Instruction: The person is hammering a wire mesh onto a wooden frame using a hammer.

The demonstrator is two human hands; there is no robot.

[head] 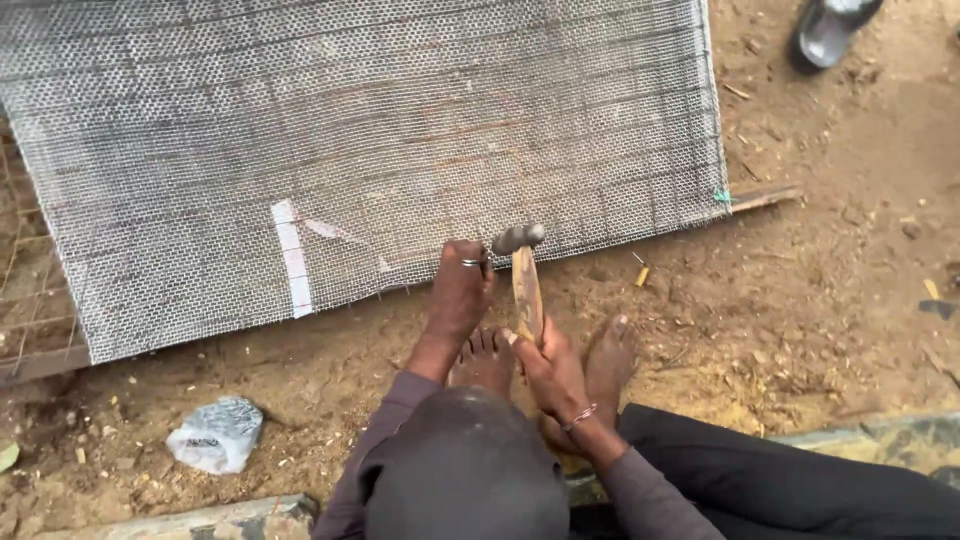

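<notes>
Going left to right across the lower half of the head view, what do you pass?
Crumpled plastic bag → white strip on the mesh → left hand pressed at the mesh edge → hammer in the right hand → small yellow scrap → wooden slat end.

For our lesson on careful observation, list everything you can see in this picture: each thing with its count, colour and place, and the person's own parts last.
Wire mesh sheet: one, grey, lying on the ground across the upper left and middle.
White tape strip: one, white, on the mesh near its lower edge.
Hammer: one, grey metal head and brown wooden handle, at the mesh's lower edge.
Crumpled plastic bag: one, whitish grey, on the dirt at lower left.
Sandal: one, dark, top right corner.
Wooden slat: one, brown, sticking out at the mesh's right corner.
Left hand: one, at the mesh edge beside the hammer head.
Right hand: one, gripping the hammer handle.
Bare feet: two, on the dirt below the hands.
</notes>
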